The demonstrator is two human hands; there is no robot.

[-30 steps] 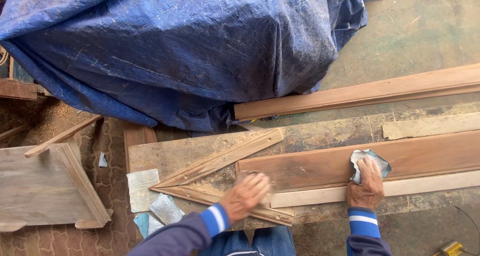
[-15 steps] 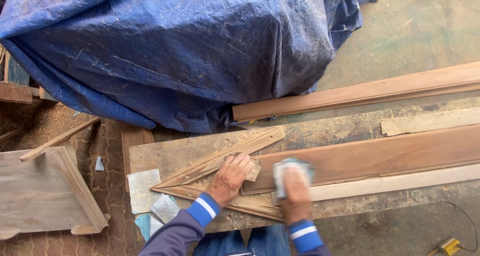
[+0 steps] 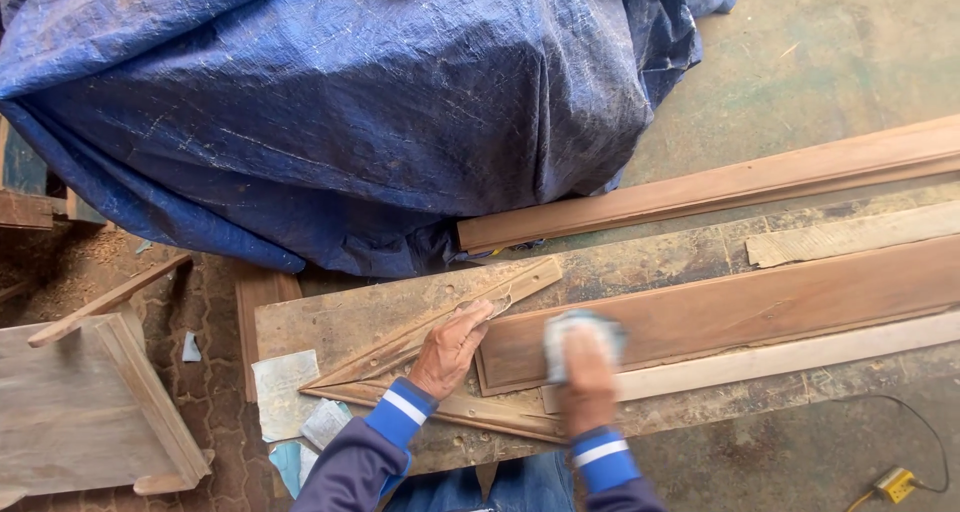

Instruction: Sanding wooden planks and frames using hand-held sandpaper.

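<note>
Covering the upper left of the view, a large crumpled blue tarpaulin (image 3: 330, 112) drapes over a bulky mound on the concrete floor. Below it lies the worn, dusty wooden desk (image 3: 330, 322), which carries the work. On the desk rests a long reddish-brown wooden board (image 3: 780, 307); its long axis runs from its squared near end at centre up and away to the right edge of the view, with a paler wooden strip (image 3: 800, 357) lying just beside it along its near edge. A second long reddish moulding (image 3: 720, 187) lies well apart, beyond the desk. Left of the board's end sits a triangular wooden frame (image 3: 400, 357).

The left hand (image 3: 450, 347) lies flat on the board's near end where it meets the frame, fingers spread, its grip closed round nothing. The right hand (image 3: 585, 372), blurred, presses a folded pale sheet of sandpaper (image 3: 580, 332) against the board just right of the left hand, its grip curled over the sheet. The board's unworked length thus lies to the right, nearer the right hand. Loose pale sandpaper sheets (image 3: 285, 392) rest at the desk's left corner.
</note>
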